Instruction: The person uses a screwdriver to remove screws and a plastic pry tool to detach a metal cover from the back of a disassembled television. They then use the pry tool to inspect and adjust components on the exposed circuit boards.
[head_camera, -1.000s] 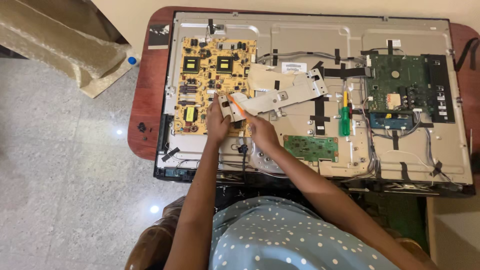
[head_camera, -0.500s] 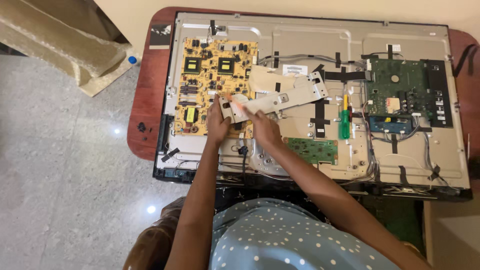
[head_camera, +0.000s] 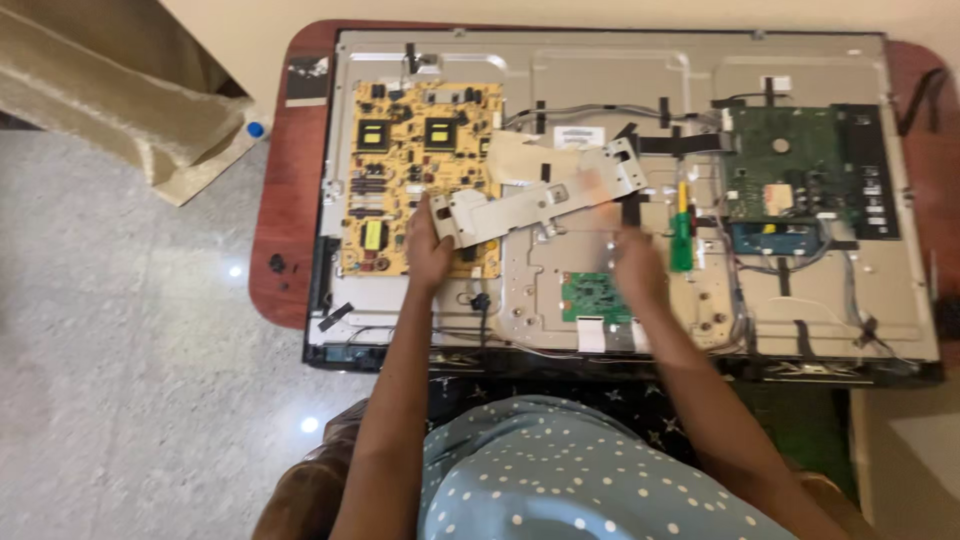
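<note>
Bracket: 1 long flat grey metal bracket (head_camera: 545, 197), holed, over the TV back.
Boards: 1 yellow board (head_camera: 420, 170), 2 green.
Your grips: left hand (head_camera: 428, 255) clamped on bracket end; right hand (head_camera: 635, 262) blurred, can't tell.

One head camera looks steeply down from above the person's lap onto the table (head_camera: 285, 240), fairly near.

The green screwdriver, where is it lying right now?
In the head view, the green screwdriver lies right of centre on the panel, between the right hand and the green circuit board.
</note>
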